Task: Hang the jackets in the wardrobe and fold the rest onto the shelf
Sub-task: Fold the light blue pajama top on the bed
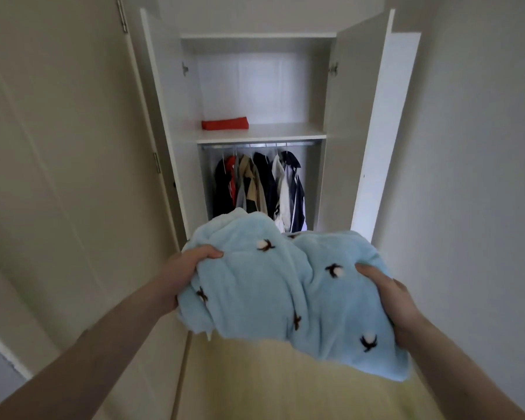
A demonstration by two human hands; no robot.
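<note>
Blue fluffy clothing point(288, 286) was gripped by the left hand point(184, 268) and right hand point(385, 294) before the open wardrobe point(343, 122) with hung jackets point(258, 186).

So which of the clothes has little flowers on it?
The fluffy light blue garment, the one held in both hands, left hand and right hand. The red folded item on the shelf and the hanging jackets show no flowers.
</note>
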